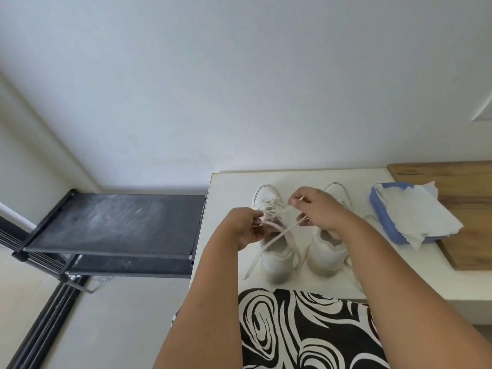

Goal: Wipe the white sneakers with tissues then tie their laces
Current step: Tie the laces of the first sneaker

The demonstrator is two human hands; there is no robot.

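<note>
1. Two white sneakers stand side by side on the desk (234, 187), heels toward me. I take the left sneaker (274, 251) as my landmark; the right sneaker (328, 254) is just beside it on its right.
2. Over the left sneaker's tongue my hands are at work on the laces (279, 234). My left hand (246, 227) is curled around one strand above the shoe's left edge; my right hand (318, 211) pinches the other strand between thumb and fingertip, up and to the right, partly covering the right sneaker.
3. The two strands cross between my hands, so I judge I am forming the first knot. One loose end trails off the left sneaker's near left side onto the desk.
4. Right of both shoes lies a blue tissue pack (386, 222) with white tissues (415, 211) spilling over it, half on a wooden board (452, 177).
5. Left of the left sneaker, past the desk edge, stands a black shoe rack (114, 225).
6. Risks: a thin pinch may let the strand slip and the crossing fall slack; an uneven pull could drag the light shoe toward me; the trailing end may snag underneath.
</note>
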